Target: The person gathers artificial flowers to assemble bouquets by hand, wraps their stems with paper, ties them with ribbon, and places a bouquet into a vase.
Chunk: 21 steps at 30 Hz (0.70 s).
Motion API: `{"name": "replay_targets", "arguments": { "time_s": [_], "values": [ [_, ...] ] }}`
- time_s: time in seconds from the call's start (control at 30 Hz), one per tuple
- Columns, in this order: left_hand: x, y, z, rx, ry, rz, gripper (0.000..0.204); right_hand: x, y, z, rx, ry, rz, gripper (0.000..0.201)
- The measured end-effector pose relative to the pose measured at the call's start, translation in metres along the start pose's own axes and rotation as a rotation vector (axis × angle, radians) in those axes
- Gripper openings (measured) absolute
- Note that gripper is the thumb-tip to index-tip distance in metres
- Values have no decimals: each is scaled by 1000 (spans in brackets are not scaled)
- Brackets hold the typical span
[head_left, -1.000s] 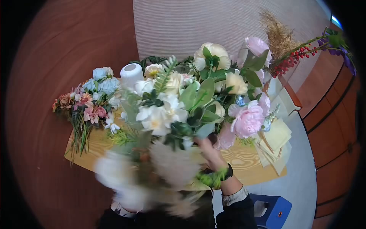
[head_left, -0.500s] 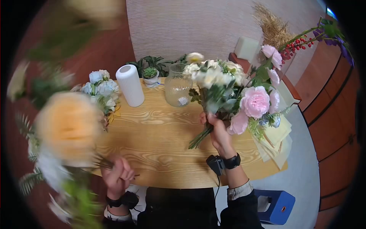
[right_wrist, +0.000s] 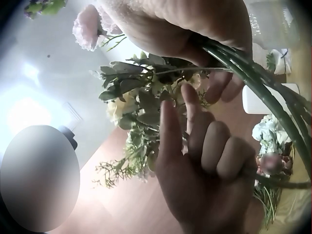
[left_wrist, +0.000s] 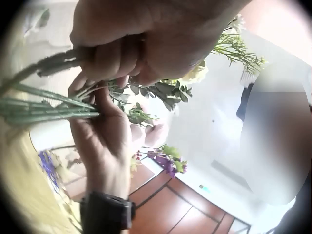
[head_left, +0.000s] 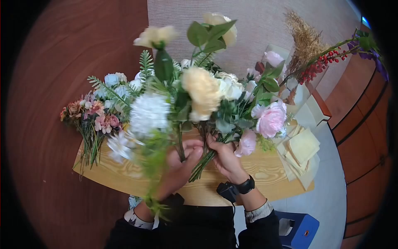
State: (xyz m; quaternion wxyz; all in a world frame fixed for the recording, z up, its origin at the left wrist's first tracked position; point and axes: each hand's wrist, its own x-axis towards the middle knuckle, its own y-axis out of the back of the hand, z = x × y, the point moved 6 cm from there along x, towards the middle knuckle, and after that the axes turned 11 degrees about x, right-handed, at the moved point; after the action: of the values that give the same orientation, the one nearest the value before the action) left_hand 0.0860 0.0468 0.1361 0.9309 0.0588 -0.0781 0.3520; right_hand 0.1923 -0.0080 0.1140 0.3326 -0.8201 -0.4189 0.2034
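Observation:
In the head view my left hand (head_left: 178, 168) grips stems carrying a blurred white flower (head_left: 149, 114), a cream-yellow rose (head_left: 202, 91) and ferns. Close beside it, my right hand (head_left: 227, 159) holds a bundle of green stems (head_left: 201, 168) below white blooms and a pink peony (head_left: 270, 119). The right wrist view has the left hand (right_wrist: 204, 165) with several fingers curled round a stem while thumb and index finger extend toward the other bundle. Seen from the left wrist, the right hand (left_wrist: 107, 131) is wrapped round its stems, their ends pointing left.
Pink and blue flowers (head_left: 103, 120) lie at the left of the wooden table (head_left: 265, 174). Folded wrapping sheets (head_left: 302, 147) are at its right, under dried grass (head_left: 302, 39) and red berries (head_left: 317, 68). A blue stool (head_left: 299, 230) stands lower right.
My left hand has come in from the far left with its flowers, meeting the right hand near the middle. The right hand has shifted slightly left. The flowers now cover both vases and the succulent.

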Motion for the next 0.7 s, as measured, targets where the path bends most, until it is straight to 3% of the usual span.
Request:
{"name": "replay_targets", "arguments": {
  "time_s": [0.03, 0.1, 0.13, 0.17, 0.2, 0.23, 0.27, 0.3, 0.33, 0.37, 0.43, 0.47, 0.5, 0.6, 0.67, 0.7],
  "values": [
    [0, 4, -28, -2, -2, -2, 24, 0, 2, 0, -2, 2, 0, 19],
    [-3, 23, -118, 241, -163, -18, 33, 3, 6, 7, -25, -114, -71, 19],
    [-5, 26, -135, 364, -243, -26, 37, 0, 28, 6, -513, 310, -248, 18],
    [-14, 15, -35, 362, -181, -87, 38, -16, 48, 19, -996, 741, -419, 18],
    [-13, 14, -23, 317, -295, -69, 31, -21, 60, 23, -997, 741, -419, 18],
    [-14, 14, -13, 272, -409, -49, 28, -21, 73, 28, -787, 576, -419, 26],
    [-13, 11, -7, 271, -409, -50, 28, -20, 84, 34, -578, 413, -415, 34],
    [-9, 10, -7, 139, -282, -37, 25, -15, 93, 41, -368, 249, -406, 42],
    [-7, 9, -10, 8, -155, -23, 22, 4, 115, 59, -460, 22, -21, 41],
    [-5, 10, -8, 7, -154, -24, 22, 10, 113, 67, -460, 21, -20, 41],
    [-2, 4, -7, 149, -135, -116, 16, 16, 105, 64, -35, 260, -71, 29],
    [0, 1, -6, 148, -135, -120, 16, -2, 41, 37, 37, 39, -185, 20],
    [2, -3, -6, 104, -102, -112, 14, 9, 55, 54, 29, -99, -375, 31],
    [3, -4, -14, 63, -41, -102, 12, 7, 67, 58, 13, 52, -473, 31],
    [3, -7, -18, 66, -13, -104, 12, 6, 100, 59, -666, 446, -290, 26],
    [2, -5, -16, 54, -35, -13, 13, 4, 93, 54, -667, 445, -289, 26]
  ]
}}
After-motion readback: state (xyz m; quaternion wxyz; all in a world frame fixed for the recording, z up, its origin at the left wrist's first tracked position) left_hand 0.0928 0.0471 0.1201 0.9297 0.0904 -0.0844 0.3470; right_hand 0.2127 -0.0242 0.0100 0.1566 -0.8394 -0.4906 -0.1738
